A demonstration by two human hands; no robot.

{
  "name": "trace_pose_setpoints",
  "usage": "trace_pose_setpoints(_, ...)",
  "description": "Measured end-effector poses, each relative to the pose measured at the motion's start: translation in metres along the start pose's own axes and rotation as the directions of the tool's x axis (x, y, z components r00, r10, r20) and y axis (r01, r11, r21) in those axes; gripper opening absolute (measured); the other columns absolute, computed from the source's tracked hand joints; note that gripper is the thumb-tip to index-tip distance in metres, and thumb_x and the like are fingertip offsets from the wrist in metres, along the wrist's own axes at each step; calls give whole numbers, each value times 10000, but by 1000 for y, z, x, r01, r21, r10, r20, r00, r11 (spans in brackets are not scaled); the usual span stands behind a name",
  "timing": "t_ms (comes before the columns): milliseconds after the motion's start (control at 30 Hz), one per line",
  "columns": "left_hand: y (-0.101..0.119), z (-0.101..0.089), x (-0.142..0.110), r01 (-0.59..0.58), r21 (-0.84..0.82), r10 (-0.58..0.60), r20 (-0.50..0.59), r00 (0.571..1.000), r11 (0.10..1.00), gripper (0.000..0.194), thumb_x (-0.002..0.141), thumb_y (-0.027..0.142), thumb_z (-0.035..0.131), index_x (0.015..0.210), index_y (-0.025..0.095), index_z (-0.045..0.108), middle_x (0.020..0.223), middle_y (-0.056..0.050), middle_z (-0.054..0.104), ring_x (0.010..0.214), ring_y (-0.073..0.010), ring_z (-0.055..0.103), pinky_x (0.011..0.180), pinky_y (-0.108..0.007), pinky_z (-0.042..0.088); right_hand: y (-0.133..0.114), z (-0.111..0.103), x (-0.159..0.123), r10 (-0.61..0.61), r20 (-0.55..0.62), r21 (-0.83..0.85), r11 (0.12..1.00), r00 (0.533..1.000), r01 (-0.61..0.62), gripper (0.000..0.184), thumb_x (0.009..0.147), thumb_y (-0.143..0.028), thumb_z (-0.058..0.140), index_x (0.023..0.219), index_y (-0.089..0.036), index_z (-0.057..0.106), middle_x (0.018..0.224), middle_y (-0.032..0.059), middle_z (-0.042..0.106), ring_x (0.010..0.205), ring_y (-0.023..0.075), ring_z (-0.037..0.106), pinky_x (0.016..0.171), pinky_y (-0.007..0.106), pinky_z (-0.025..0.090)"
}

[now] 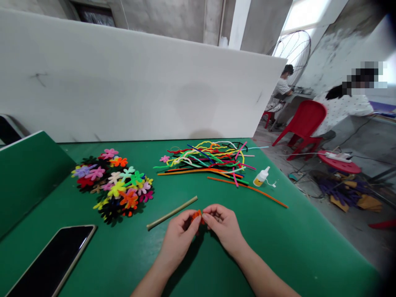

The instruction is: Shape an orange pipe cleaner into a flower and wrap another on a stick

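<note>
Between my two hands is a small orange pipe cleaner flower [198, 214], partly hidden by fingers. My left hand [181, 231] pinches its left side between thumb and fingers. The fingertips of my right hand [224, 227] close on its right edge. Just beyond my left hand lies a thin pale stick [172, 213], slanting across the table. A single orange pipe cleaner [247, 189] lies past my right hand. Farther back spreads a tangled heap of pipe cleaners [207, 159] in many colours. Finished-looking pipe cleaner flowers [117, 185] are piled at the left.
A small white glue bottle [261, 177] stands at the right of the green table [293, 255]. A phone [52, 260] lies front left. A white panel [139, 82] borders the back. Beyond the right edge are a red chair [305, 123], a fan and two people seated at tables.
</note>
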State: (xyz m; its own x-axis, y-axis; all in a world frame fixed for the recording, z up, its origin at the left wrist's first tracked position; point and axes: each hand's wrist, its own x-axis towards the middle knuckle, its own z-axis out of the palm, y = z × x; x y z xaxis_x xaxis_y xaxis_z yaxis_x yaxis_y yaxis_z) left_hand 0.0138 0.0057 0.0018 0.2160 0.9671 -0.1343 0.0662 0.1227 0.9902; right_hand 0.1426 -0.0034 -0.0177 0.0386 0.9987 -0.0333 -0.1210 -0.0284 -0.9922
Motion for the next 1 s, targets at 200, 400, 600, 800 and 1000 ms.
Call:
trace_pose_setpoints(200,1,0,0,76,-177,-64,76,995,981,192,718,308,573,662,128,610,589,-4,552,511,-100,452,509,-211,378,-1,0,2,33,-14,66,997,999,-32,231,714,-366,592,718,-135,613,554,-17,544,448,68,448,454,193,373)
trace_pose_setpoints(400,-4,0,0,187,-375,-145,137,980,908,170,717,276,593,679,112,616,595,-10,560,506,-83,447,494,-195,363,-2,0,0,5,64,118,993,998,-12,227,686,-359,628,770,-150,607,610,-2,580,529,103,526,533,226,431)
trace_pose_setpoints(600,-8,1,-1,296,-526,-173,271,947,798,129,738,228,587,700,106,607,582,-4,565,485,-61,456,506,-185,353,-3,2,-2,-67,96,89,994,993,59,182,730,-339,586,731,-158,570,601,-17,551,502,97,528,510,220,436)
trace_pose_setpoints(800,-11,1,-1,314,-532,-169,304,938,787,128,739,189,585,649,98,587,559,7,539,476,-47,427,477,-169,318,-5,1,-3,-82,112,68,995,990,75,181,733,-337,581,701,-162,549,606,-19,520,513,96,506,500,211,418)
trace_pose_setpoints(1000,-10,2,-3,267,-479,-173,233,957,836,109,696,207,621,666,107,588,551,19,516,498,-59,421,462,-171,318,-5,1,-4,-58,108,108,993,992,47,157,741,-305,572,691,-161,536,600,-25,502,523,89,473,509,205,386)
